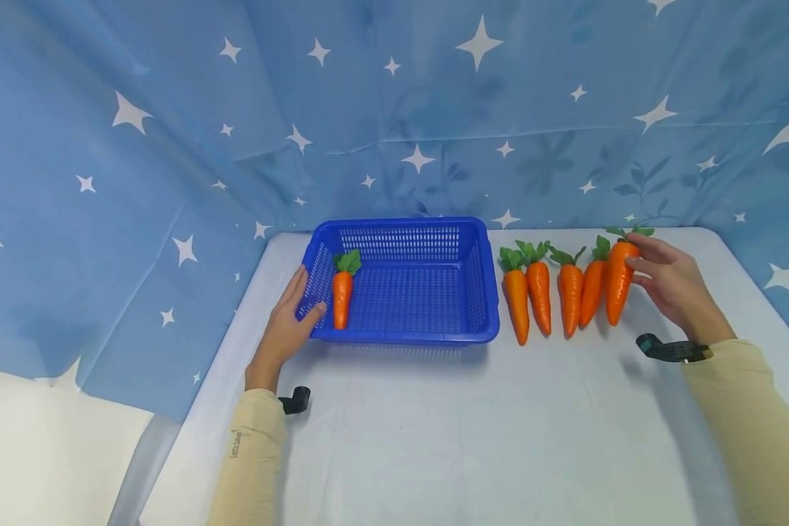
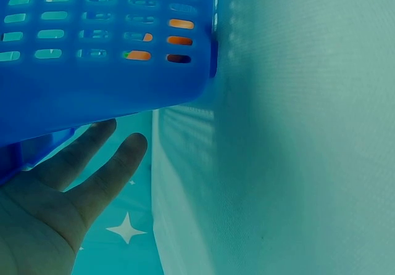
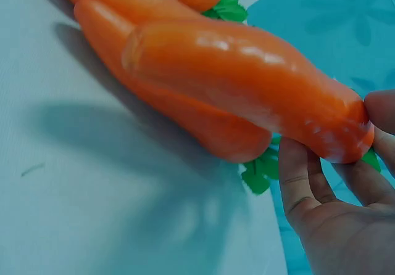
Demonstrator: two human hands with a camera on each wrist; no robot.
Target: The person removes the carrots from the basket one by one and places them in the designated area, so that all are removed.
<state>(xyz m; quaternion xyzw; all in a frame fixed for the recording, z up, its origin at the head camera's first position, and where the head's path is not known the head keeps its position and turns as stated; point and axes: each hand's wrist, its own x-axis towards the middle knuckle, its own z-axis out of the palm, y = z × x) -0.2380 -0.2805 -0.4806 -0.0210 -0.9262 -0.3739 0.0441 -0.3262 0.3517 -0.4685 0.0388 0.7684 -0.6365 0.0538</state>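
Observation:
My right hand grips a toy carrot near its leafy top, between thumb and fingers. In the right wrist view, that carrot is raised off the table, its shadow falling below. Beside it lies another carrot, partly covered by the held one. My left hand holds the left rim of a blue plastic basket, the thumb over the edge and the fingers along the outside. Inside the basket, at its left, lies one carrot with green leaves.
Several carrots lie in a row right of the basket, among them a leftmost carrot, a middle carrot and a tilted carrot. A white cloth covers the table. Behind hangs a blue curtain with white stars.

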